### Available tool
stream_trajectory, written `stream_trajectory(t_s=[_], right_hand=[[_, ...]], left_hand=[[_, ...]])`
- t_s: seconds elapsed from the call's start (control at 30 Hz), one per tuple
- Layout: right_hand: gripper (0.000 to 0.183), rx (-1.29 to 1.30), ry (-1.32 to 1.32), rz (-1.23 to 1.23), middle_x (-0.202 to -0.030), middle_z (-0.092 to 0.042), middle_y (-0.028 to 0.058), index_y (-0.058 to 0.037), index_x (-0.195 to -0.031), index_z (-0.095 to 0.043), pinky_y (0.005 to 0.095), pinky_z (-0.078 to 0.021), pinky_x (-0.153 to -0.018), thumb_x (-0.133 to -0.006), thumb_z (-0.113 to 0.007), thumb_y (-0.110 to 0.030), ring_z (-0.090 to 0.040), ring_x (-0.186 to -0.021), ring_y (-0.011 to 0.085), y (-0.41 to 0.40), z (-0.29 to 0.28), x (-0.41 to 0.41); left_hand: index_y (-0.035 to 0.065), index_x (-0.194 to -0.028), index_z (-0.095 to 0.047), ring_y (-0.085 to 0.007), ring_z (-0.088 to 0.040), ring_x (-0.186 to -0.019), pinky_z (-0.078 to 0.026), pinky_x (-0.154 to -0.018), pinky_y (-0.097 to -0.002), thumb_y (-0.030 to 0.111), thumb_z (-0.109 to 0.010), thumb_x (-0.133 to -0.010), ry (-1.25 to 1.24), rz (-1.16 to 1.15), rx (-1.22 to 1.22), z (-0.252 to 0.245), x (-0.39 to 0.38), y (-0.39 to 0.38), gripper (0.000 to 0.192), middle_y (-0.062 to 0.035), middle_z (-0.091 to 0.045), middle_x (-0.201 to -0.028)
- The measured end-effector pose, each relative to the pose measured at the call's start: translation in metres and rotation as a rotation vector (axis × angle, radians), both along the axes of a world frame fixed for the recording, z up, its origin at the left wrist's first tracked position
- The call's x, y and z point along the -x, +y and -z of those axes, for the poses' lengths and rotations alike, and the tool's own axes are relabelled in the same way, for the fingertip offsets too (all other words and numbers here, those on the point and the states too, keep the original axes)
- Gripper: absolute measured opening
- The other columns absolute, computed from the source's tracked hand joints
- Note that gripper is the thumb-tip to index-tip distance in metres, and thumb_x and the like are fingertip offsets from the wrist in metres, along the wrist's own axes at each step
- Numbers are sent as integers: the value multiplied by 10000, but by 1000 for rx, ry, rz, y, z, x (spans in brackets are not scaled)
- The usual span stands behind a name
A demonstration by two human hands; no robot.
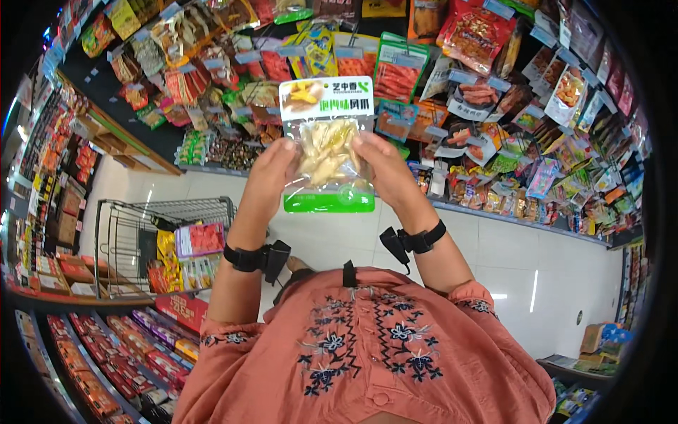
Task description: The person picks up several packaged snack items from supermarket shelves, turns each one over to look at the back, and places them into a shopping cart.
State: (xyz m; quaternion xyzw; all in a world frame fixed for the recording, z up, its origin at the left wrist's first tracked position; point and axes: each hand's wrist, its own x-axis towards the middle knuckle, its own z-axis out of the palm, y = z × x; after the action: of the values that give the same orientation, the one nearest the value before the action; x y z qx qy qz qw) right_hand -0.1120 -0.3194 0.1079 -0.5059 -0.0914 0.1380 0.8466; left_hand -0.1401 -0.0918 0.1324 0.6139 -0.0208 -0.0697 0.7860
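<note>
Both hands hold up a flat plastic snack packet (328,153) in front of my chest, upright with its front towards me. It has a white printed top, a clear window showing pale chicken feet and a green band along the bottom. My left hand (273,172) grips its left edge, thumb on the front. My right hand (384,164) grips the right edge in the same way. The fingers behind the packet are hidden. Each wrist wears a black strap with a small device.
A wire shopping cart (159,206) with several packaged foods stands at the left. Ahead, a display rack (529,222) bears many hanging snack packets. Shelves of boxed goods (111,350) lie at lower left. Pale floor tiles (476,238) run between the rack and me.
</note>
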Motion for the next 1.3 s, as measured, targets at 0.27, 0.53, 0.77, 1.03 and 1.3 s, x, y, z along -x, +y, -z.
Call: stream_trajectory(t_s=[0.27,0.53,0.77,1.03,1.3], right_hand=[[388,-20,6,-31,-1193,-633,46,21,-1269,-574,252,-456,-945,-980,-620,-234,-585,-1067,101,-6,4,3],[389,29,-1,-51,-1193,-632,47,18,-1267,-580,258,-467,-943,-990,-609,-252,-590,-1066,106,-12,-2,1],[394,72,-29,-51,-1161,-644,26,6,-1262,-596,245,-465,-910,-998,-593,-287,-586,-1034,87,-10,-3,-15],[371,211,0,0,-1121,-642,-4,-4,-1240,-610,235,-459,-885,-1001,-586,-287,-569,-1002,70,-3,-15,-54],[316,183,-23,126,-1099,-631,14,13,-1187,-617,254,-465,-885,-991,-596,-234,-563,-1005,85,28,-12,-128]], left_hand=[[1,-1268,-520,-193,-639,-1087,-569,-843,-343,257,-509,-1030,-35,-33,48,7,2,-6,350,-86,-624,-1211],[7,-1270,-518,-177,-627,-1075,-564,-846,-348,260,-518,-1025,-24,-91,36,10,5,-14,352,-89,-618,-1206],[29,-1223,-545,-151,-618,-1054,-536,-863,-338,289,-521,-1022,-20,-153,11,12,-12,-15,329,-66,-619,-1176],[48,-1204,-566,-122,-622,-954,-527,-816,-304,296,-490,-1027,-12,-149,-4,12,-61,-12,315,-22,-633,-1079],[5,-1207,-551,-109,-510,-978,-425,-899,-271,264,-520,-1024,-238,-106,-182,19,-138,12,318,-36,-577,-1062]])
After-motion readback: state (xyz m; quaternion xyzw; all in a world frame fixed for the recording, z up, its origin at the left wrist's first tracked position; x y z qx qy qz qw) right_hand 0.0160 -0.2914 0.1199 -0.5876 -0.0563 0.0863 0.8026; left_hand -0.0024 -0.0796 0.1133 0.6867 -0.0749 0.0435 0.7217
